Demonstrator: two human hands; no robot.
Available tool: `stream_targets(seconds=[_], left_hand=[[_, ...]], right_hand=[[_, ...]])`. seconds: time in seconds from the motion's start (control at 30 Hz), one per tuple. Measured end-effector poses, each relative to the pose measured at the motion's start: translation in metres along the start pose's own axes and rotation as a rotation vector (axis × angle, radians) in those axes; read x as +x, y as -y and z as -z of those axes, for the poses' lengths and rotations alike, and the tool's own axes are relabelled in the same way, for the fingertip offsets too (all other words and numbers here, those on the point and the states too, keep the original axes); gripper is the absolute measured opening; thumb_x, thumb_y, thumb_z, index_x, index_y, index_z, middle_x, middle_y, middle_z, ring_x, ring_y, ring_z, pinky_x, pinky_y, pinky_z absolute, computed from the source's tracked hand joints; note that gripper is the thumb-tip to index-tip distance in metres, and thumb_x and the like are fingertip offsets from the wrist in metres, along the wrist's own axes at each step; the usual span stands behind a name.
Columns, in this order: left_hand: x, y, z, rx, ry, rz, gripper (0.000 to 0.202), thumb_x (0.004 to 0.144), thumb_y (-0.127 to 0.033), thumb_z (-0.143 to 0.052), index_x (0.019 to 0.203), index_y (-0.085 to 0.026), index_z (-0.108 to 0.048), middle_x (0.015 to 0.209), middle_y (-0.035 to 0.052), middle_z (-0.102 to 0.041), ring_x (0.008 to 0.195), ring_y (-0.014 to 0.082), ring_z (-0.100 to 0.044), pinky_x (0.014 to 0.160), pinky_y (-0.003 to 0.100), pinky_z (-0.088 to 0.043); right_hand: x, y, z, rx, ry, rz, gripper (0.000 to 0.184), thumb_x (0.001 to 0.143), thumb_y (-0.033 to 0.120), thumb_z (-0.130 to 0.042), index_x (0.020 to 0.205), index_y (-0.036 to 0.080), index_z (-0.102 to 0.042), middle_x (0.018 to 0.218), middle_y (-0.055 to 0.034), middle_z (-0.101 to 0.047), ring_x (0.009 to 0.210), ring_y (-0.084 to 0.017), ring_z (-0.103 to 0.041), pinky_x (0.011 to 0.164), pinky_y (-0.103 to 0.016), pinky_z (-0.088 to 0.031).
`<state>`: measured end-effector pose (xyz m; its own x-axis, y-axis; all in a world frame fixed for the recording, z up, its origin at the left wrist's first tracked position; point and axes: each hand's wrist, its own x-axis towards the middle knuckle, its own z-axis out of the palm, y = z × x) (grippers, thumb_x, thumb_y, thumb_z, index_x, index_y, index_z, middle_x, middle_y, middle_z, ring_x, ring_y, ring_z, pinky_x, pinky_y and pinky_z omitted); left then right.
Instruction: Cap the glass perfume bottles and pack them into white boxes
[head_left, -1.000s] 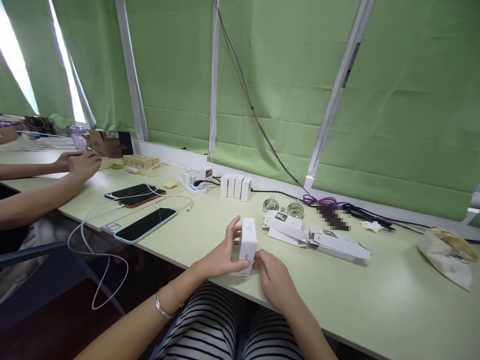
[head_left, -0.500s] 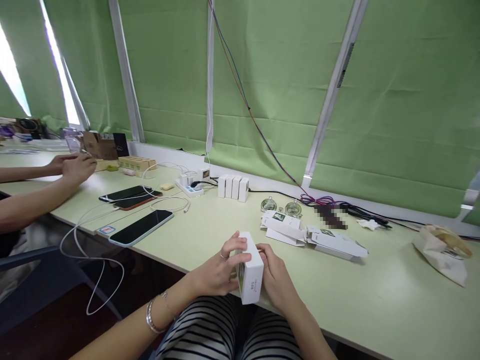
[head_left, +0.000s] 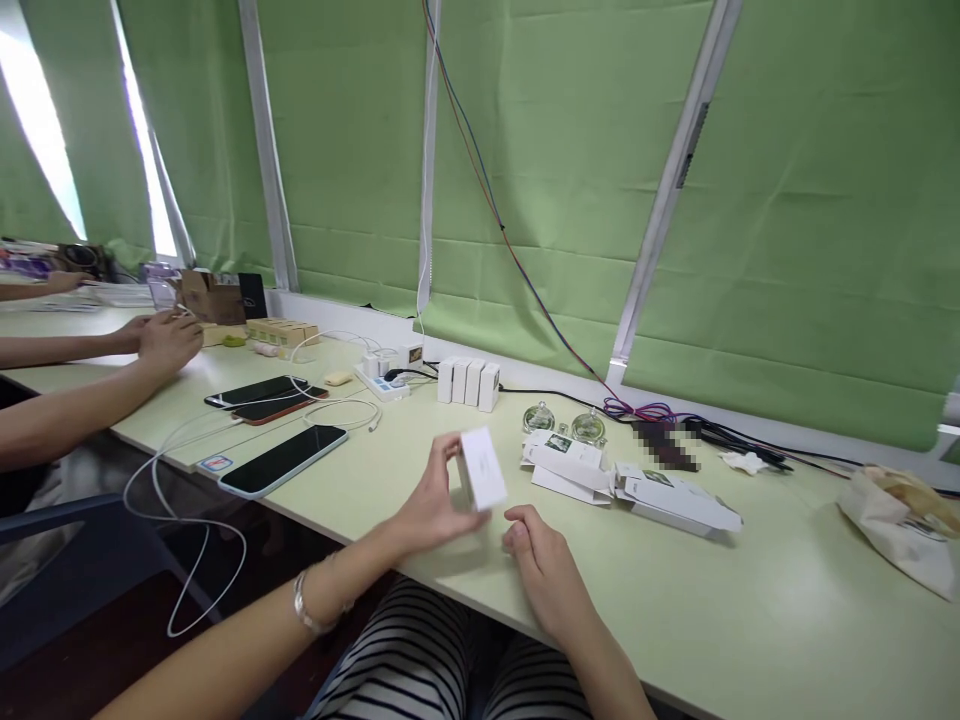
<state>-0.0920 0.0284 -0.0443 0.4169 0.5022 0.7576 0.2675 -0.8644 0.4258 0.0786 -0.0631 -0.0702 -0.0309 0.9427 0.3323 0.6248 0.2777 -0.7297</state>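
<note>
My left hand [head_left: 431, 505] holds a small white box [head_left: 482, 467] lifted a little above the pale green table [head_left: 750, 590], its broad face tilted up. My right hand [head_left: 541, 567] rests on the table just below and right of the box, fingers loosely curled, holding nothing. Opened flat white cartons [head_left: 637, 480] lie on the table beyond the hands, with two small glass jars [head_left: 559, 420] behind them. A row of several upright white boxes [head_left: 469, 381] stands further back.
Three phones [head_left: 281, 425] with white cables lie to the left, near a power strip [head_left: 382, 383]. Another person's hands [head_left: 161, 338] work at the far left beside cardboard boxes [head_left: 217, 295]. A paper bag [head_left: 904, 520] sits at right. Dark cables [head_left: 720, 432] run along the window.
The box was held in both hands at the table's near edge. Now the left hand alone has raised it forward and up, and the right hand has let go and dropped to the table.
</note>
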Motion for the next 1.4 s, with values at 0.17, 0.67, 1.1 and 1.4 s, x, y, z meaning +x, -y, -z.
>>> stream_targets(seconds=[0.17, 0.67, 1.1, 1.4], left_hand=[[0.091, 0.018, 0.014, 0.022, -0.012, 0.186, 0.103, 0.059, -0.032, -0.075, 0.136, -0.022, -0.006, 0.125, 0.0118, -0.035, 0.116, 0.0269, -0.04, 0.098, 0.042, -0.037], [0.138, 0.095, -0.081, 0.473, -0.05, 0.644, 0.083, 0.063, -0.034, -0.072, 0.13, -0.018, -0.026, 0.123, 0.0184, -0.026, 0.107, 0.0357, -0.049, 0.086, 0.044, -0.042], [0.12, 0.099, -0.057, 0.592, 0.243, 0.536, 0.082, 0.074, -0.011, -0.064, 0.141, -0.023, -0.018, 0.11, 0.0128, -0.051, 0.096, 0.0256, -0.058, 0.083, 0.034, -0.046], [0.155, 0.11, -0.098, 0.777, 0.201, 0.537, 0.03, 0.09, -0.029, -0.051, 0.116, -0.017, -0.052, 0.118, 0.0085, -0.053, 0.099, 0.0205, -0.056, 0.082, 0.04, -0.05]], right_hand=[[0.001, -0.001, -0.001, -0.019, -0.028, 0.02, 0.032, 0.094, 0.035, -0.024, 0.101, 0.021, -0.053, 0.083, -0.0046, -0.066, 0.08, -0.019, -0.062, 0.071, -0.028, -0.043], [0.004, 0.002, -0.001, -0.07, 0.014, 0.021, 0.033, 0.094, 0.031, -0.021, 0.092, 0.022, -0.052, 0.083, -0.0057, -0.065, 0.079, -0.021, -0.059, 0.068, -0.029, -0.042], [0.005, 0.006, -0.004, -0.13, 0.013, 0.082, 0.031, 0.094, 0.027, -0.024, 0.081, 0.022, -0.052, 0.078, -0.0039, -0.062, 0.075, -0.02, -0.057, 0.065, -0.026, -0.038], [0.004, 0.001, -0.008, -0.068, -0.026, 0.066, 0.032, 0.094, 0.027, -0.025, 0.079, 0.022, -0.052, 0.076, -0.0031, -0.062, 0.073, -0.019, -0.057, 0.064, -0.025, -0.038]])
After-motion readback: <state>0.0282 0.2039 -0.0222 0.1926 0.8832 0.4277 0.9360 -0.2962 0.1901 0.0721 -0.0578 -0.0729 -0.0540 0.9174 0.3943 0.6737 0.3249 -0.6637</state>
